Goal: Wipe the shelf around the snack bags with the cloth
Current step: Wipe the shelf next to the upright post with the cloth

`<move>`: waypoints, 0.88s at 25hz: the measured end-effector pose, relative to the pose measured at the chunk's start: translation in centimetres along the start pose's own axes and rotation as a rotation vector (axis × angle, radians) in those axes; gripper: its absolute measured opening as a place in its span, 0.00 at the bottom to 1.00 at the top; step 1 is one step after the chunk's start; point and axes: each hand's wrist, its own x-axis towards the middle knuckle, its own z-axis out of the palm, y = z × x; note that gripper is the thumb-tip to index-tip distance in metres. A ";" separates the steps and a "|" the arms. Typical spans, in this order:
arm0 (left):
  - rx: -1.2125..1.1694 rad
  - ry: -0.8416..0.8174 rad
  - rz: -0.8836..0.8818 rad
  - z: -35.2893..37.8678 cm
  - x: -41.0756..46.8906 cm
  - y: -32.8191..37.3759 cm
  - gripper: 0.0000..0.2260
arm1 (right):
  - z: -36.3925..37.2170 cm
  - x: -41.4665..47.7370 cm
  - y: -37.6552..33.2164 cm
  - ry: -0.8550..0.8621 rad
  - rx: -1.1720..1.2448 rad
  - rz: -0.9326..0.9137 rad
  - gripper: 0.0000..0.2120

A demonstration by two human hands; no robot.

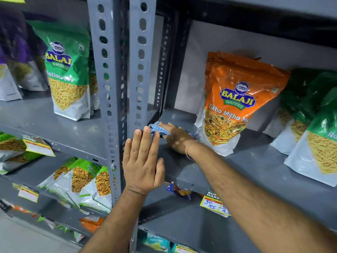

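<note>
- The wiping looks underway but far from done: the grey metal shelf (209, 172) is speckled with pale dust across its open front and right side, and only the back-left corner is under the cloth now.
- The right hand (175, 138) lies palm down on the shelf with the blue-and-white checked cloth (157, 130) pressed beneath its fingers; the cloth bunches out past the fingertips toward the slotted grey upright post (142, 70).
- How tightly the fingers curl on the cloth is hard to judge, since the hand covers most of it.
- The left hand (144, 161) is flat and spread, holding nothing, its fingertips just touching the cloth's near edge at the shelf's left end.
- The orange Balaji snack bag (231, 106) stands upright just right of the wiping hand; the green snack bags (313, 128) sit farther right.
- Left to do, I judge: the strip before and between those bags.
</note>
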 end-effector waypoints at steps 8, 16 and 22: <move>-0.037 -0.003 0.005 -0.2 -0.1 0.1 0.31 | -1.1 1.4 -0.8 -0.080 0.128 -0.012 0.26; -0.107 -0.070 0.034 -0.8 -0.5 -0.3 0.32 | 0.1 -7.4 -0.8 -0.088 0.086 -0.315 0.26; -0.116 -0.108 0.014 -0.8 -0.5 -0.3 0.33 | -1.4 -3.6 -1.7 -0.125 -0.030 -0.254 0.25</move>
